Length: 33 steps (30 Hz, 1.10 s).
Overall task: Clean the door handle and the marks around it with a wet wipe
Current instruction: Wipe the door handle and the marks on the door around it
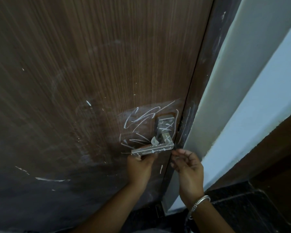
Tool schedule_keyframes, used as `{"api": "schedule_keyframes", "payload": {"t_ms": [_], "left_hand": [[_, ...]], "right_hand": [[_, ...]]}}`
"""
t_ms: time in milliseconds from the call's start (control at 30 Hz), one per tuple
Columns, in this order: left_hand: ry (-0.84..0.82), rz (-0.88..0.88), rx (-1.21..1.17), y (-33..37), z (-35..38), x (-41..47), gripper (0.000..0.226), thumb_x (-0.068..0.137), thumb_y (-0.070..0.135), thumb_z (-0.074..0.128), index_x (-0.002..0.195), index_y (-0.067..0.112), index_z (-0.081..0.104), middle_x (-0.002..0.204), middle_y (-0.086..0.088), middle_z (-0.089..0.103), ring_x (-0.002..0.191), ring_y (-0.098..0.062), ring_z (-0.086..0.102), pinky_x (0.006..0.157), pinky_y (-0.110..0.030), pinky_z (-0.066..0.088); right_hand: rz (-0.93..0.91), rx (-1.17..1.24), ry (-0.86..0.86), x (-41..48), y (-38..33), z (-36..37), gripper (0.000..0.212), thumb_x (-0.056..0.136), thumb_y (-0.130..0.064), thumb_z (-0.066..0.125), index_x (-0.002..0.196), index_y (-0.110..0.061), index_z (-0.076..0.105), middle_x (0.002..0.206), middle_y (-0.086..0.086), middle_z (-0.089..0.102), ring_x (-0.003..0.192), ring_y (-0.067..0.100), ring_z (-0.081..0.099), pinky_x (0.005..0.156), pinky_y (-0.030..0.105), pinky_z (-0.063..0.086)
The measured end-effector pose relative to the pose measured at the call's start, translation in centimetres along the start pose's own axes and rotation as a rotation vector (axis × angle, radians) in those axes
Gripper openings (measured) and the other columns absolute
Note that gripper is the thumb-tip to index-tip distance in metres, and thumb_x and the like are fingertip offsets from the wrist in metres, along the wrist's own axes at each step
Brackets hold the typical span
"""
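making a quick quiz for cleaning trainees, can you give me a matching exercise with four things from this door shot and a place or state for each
Things:
1. left hand
2. right hand
3. white scribbles
4. bangle

States:
a. on the right wrist
b. on the brown door above and left of the handle
c. gripping the lever of the door handle from below
d. fingers pinched beside the lever's end

Pairs: 1-c, 2-d, 3-b, 4-a

— What's the door [91, 81] made of?
— Brown wood-grain, matt, finely ribbed, with chalky white marks [138, 118].
— And the handle [152, 150]?
— Brushed metal, dull sheen. The bracelet [201, 201] looks like shiny silver metal; the wall [252, 98] is smooth and painted.
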State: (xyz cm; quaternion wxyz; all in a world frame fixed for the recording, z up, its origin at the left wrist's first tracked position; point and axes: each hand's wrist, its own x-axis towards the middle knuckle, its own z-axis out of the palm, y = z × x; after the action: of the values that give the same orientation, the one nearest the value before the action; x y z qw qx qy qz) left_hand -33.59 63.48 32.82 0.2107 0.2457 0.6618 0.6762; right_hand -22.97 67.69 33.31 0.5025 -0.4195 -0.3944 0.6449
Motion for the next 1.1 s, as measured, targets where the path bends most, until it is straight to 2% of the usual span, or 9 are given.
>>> {"api": "schedule_keyframes", "payload": {"t_ms": [67, 133, 200, 367, 500, 633, 867, 967, 1100], "left_hand": [[-0.010, -0.038, -0.041, 0.1, 0.0, -0.1, 0.029, 0.073, -0.006, 0.073, 0.075, 0.023, 0.073, 0.076, 0.009, 0.075, 0.079, -0.009, 0.071, 0.074, -0.022, 0.055], [-0.029, -0.071, -0.076, 0.1, 0.0, -0.1, 0.020, 0.076, -0.005, 0.070, 0.084, 0.012, 0.074, 0.083, -0.002, 0.076, 0.086, -0.019, 0.071, 0.081, -0.035, 0.056], [-0.077, -0.129, -0.124, 0.2, 0.0, -0.5, 0.018, 0.080, -0.005, 0.066, 0.092, 0.006, 0.073, 0.093, -0.009, 0.074, 0.094, -0.024, 0.069, 0.085, -0.038, 0.053], [-0.168, -0.590, -0.604, 1.4, -1.2, 0.5, 0.024, 0.084, -0.015, 0.048, 0.093, -0.003, 0.067, 0.096, -0.018, 0.072, 0.086, -0.022, 0.071, 0.083, -0.036, 0.057], [-0.263, -0.768, -0.751, 2.3, -2.7, 1.2, 0.037, 0.092, 0.002, 0.036, 0.089, -0.004, 0.073, 0.105, -0.022, 0.070, 0.095, -0.030, 0.069, 0.084, -0.039, 0.051], [-0.337, -0.797, -0.735, 3.2, -3.5, 1.7, 0.040, 0.076, 0.020, 0.048, 0.095, -0.008, 0.069, 0.110, -0.023, 0.068, 0.103, -0.033, 0.065, 0.090, -0.042, 0.047], [-0.478, -0.645, -0.457, 5.1, -4.0, 2.8, 0.040, 0.071, 0.025, 0.050, 0.095, 0.003, 0.073, 0.110, -0.017, 0.069, 0.103, -0.026, 0.066, 0.093, -0.036, 0.046], [-0.481, -0.638, -0.317, 5.6, -4.1, 3.0, 0.033, 0.083, 0.023, 0.045, 0.096, 0.006, 0.071, 0.110, -0.014, 0.070, 0.099, -0.022, 0.067, 0.090, -0.033, 0.049], [-0.588, -0.552, -0.131, 7.2, -4.5, 3.5, 0.044, 0.095, 0.026, 0.035, 0.085, 0.019, 0.077, 0.106, -0.001, 0.073, 0.099, -0.013, 0.067, 0.083, -0.027, 0.053]], "right_hand": [[-0.011, -0.009, 0.001, 0.2, -0.1, -0.2, 0.027, 0.087, 0.013, 0.051, 0.084, -0.011, 0.061, 0.074, -0.002, 0.071, 0.065, 0.006, 0.066, 0.058, 0.016, 0.052], [-0.008, -0.010, -0.003, 0.4, -0.1, -0.2, 0.026, 0.087, 0.013, 0.050, 0.084, -0.011, 0.061, 0.075, -0.001, 0.071, 0.064, 0.005, 0.066, 0.057, 0.016, 0.052], [-0.009, -0.022, -0.007, 0.6, -0.1, -0.3, 0.027, 0.087, 0.013, 0.050, 0.084, -0.011, 0.061, 0.079, 0.005, 0.070, 0.064, 0.005, 0.065, 0.057, 0.015, 0.051], [-0.033, -0.060, -0.004, 1.0, 0.0, -0.6, 0.026, 0.087, 0.013, 0.051, 0.084, -0.010, 0.063, 0.077, 0.001, 0.070, 0.064, 0.004, 0.065, 0.057, 0.015, 0.051], [-0.040, -0.057, -0.003, 1.2, 0.1, -0.8, 0.025, 0.087, 0.012, 0.051, 0.085, -0.010, 0.062, 0.071, -0.005, 0.070, 0.063, 0.003, 0.064, 0.057, 0.014, 0.051], [-0.051, -0.071, -0.004, 1.3, 0.1, -1.0, 0.025, 0.087, 0.012, 0.051, 0.085, -0.010, 0.063, 0.072, -0.006, 0.070, 0.063, 0.002, 0.064, 0.056, 0.014, 0.051], [-0.055, -0.089, -0.012, 1.1, 0.2, -1.0, 0.025, 0.087, 0.012, 0.052, 0.085, -0.012, 0.062, 0.079, 0.000, 0.069, 0.064, 0.001, 0.064, 0.057, 0.013, 0.051], [-0.059, -0.102, -0.017, 1.0, 0.1, -1.1, 0.025, 0.087, 0.011, 0.052, 0.085, -0.012, 0.062, 0.078, -0.001, 0.069, 0.064, 0.000, 0.064, 0.057, 0.013, 0.051], [-0.070, -0.115, -0.017, 0.9, -0.1, -1.5, 0.023, 0.087, 0.009, 0.054, 0.084, -0.012, 0.063, 0.076, -0.003, 0.070, 0.065, 0.001, 0.064, 0.057, 0.014, 0.051]]}}
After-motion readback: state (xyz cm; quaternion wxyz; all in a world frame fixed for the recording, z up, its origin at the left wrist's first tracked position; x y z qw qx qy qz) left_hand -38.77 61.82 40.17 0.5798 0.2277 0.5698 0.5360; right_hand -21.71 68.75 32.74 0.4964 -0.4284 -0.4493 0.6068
